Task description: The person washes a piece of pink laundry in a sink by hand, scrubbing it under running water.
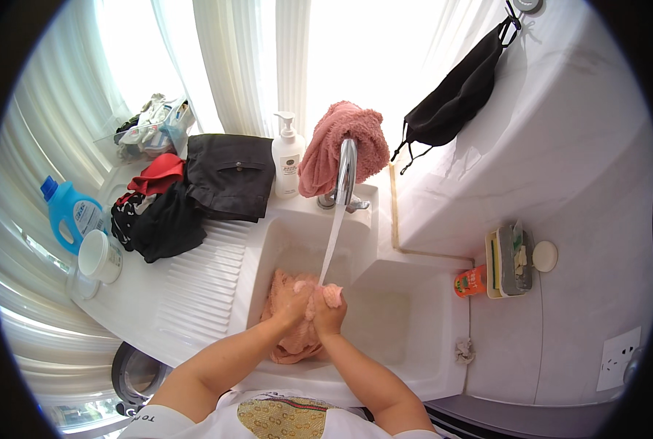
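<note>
A wet pink towel lies bunched in the left part of the white sink. My left hand is closed on the towel near its upper edge. Close beside it, my right hand grips another fold, and a bit of the cloth pokes out above the fist. From the chrome faucet a stream of water runs down onto the towel between my hands. A second pink cloth is draped behind and over the top of the faucet.
Left of the basin is a ribbed washboard, with dark folded pants, black clothes, a white tub and a blue detergent bottle. A white pump bottle stands behind. On the right wall hang a caddy and black mask.
</note>
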A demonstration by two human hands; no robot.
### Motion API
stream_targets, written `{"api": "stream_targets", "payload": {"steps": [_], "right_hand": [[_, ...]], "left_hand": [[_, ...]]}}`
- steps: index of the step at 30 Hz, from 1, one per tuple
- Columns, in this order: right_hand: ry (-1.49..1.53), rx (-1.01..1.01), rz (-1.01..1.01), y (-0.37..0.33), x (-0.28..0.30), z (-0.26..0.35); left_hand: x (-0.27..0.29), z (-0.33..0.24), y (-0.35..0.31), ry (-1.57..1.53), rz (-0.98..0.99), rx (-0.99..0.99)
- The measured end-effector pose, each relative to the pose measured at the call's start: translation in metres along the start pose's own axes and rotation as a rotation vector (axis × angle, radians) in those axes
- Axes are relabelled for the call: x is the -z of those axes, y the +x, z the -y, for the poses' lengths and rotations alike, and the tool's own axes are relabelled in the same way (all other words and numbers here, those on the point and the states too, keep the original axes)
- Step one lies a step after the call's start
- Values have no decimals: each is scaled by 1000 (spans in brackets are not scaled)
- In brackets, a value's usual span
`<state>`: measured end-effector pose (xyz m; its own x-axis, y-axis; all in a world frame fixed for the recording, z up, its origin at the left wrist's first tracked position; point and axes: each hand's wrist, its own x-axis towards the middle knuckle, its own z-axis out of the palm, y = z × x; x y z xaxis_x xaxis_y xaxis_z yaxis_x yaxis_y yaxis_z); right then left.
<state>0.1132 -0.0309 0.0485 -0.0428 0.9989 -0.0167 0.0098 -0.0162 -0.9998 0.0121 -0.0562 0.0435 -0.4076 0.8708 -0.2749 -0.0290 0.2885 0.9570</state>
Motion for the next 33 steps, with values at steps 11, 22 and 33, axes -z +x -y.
{"api": "stream_targets", "payload": {"steps": [11, 22, 33], "right_hand": [[678, -431, 383, 45, 37, 58], [904, -683, 424, 42, 36, 23], [1094, -444, 192, 50, 29, 91]], "left_hand": [[26, -104, -20, -107, 135, -64], [29, -83, -52, 291, 560, -467], [14, -88, -48, -826, 335, 793]]}}
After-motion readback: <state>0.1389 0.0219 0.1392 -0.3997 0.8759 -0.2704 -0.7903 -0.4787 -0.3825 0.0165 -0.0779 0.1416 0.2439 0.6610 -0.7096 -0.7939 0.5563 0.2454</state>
